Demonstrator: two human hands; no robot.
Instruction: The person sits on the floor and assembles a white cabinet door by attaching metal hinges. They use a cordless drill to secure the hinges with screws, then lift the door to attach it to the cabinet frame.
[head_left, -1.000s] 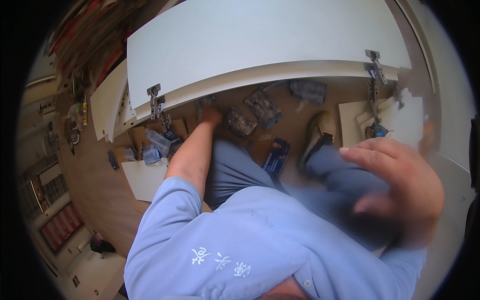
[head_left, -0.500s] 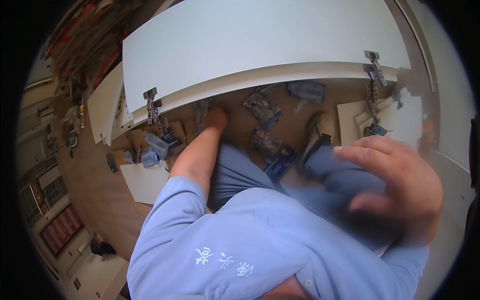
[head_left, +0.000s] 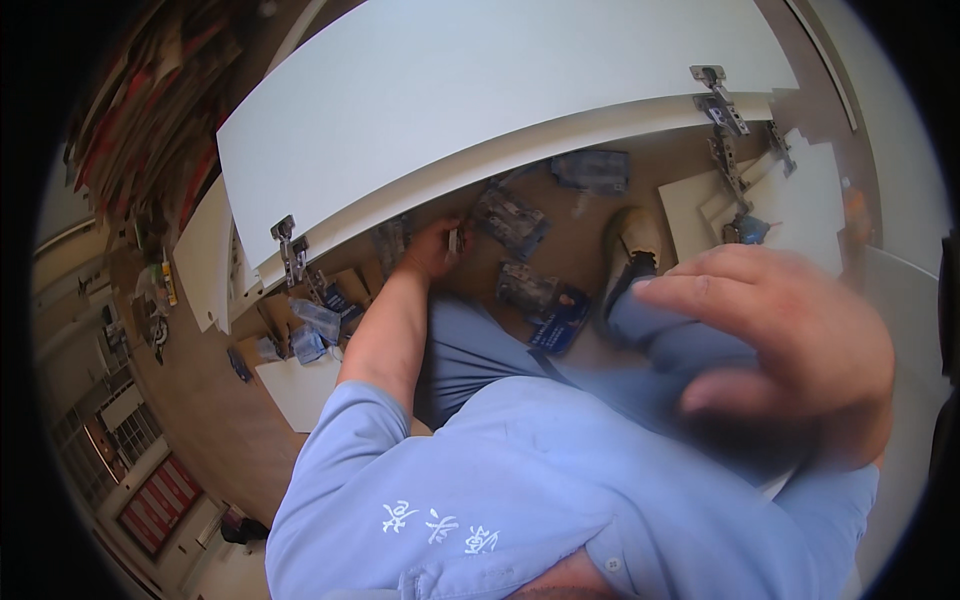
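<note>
Down by the floor, below the stacked white panels [head_left: 480, 90], my left hand [head_left: 430, 250] is closed around a small, pale metallic piece [head_left: 455, 241]; its exact kind is too small to tell. Close to that hand lies a clear plastic packet of metal hinges [head_left: 510, 220]. Another packet [head_left: 528, 286] rests nearer to me, partly on a dark blue printed card [head_left: 562, 325]. My right hand [head_left: 790, 330] is raised over my leg at the right, thumb and fingers apart, holding nothing that shows. Cabinet hinges stick out from the panel edge, one [head_left: 290, 250] left and one [head_left: 720, 100] right.
A bluish packet [head_left: 590, 172] lies by the panel edge, beside my shoe [head_left: 632, 240]. Crumpled plastic bags [head_left: 312, 325] and cardboard are at left. More white boards [head_left: 790, 190] lie at right, with a wall beyond. Flattened cartons [head_left: 150, 110] are piled far left.
My left hand has moved a little to the right and now shows the pale metallic piece in its fingers. The view has shifted slightly; my right hand stays raised with its fingers apart.
</note>
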